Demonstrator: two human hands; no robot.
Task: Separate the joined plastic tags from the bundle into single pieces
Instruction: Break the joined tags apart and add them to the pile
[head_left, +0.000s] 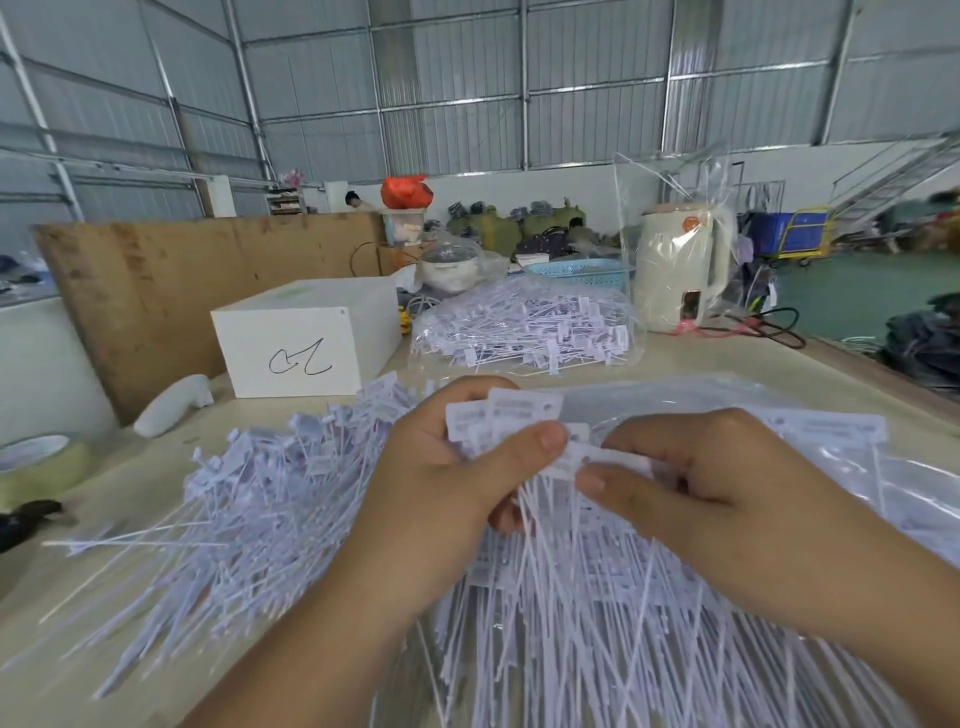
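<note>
My left hand grips a bundle of joined white plastic tags by their flat heads, thumb on top, with the thin tails hanging down toward me. My right hand pinches one tag head at the bundle's right edge between thumb and fingers. A big loose pile of single tags lies on the table to the left. More tags in clear plastic bags lie under and to the right of my hands.
A white box with a scribble stands at the back left, beside a brown board. A bagged heap of tags, a blue basket and a wrapped cream kettle stand behind. A tape roll lies far left.
</note>
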